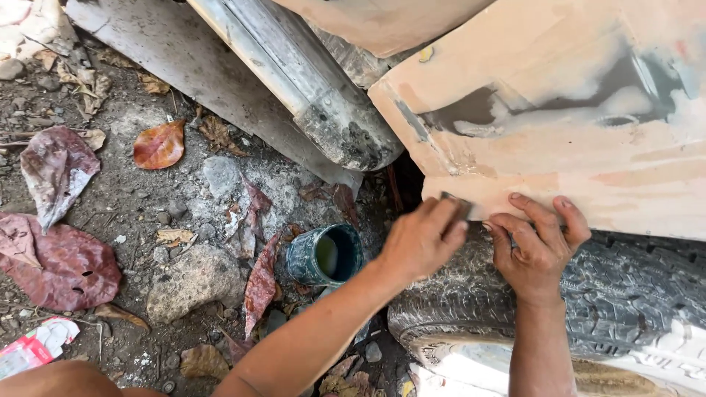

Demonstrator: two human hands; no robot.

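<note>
My left hand (423,239) is closed on a small dark sanding block (457,201), pressed against the lower edge of a peach-coloured, filler-covered car body panel (559,140). My right hand (539,242) lies just to its right, fingers spread flat on the same edge of the panel, holding nothing. Under both hands sits a dusty black tyre (632,294). A dark green cup (326,255) stands on the ground just left of my left wrist.
A grey metal bumper piece (309,81) slants down from the top toward the panel. The dirt ground at the left holds rocks (193,281), dry red and brown leaves (59,265) and a scrap of wrapper (33,347).
</note>
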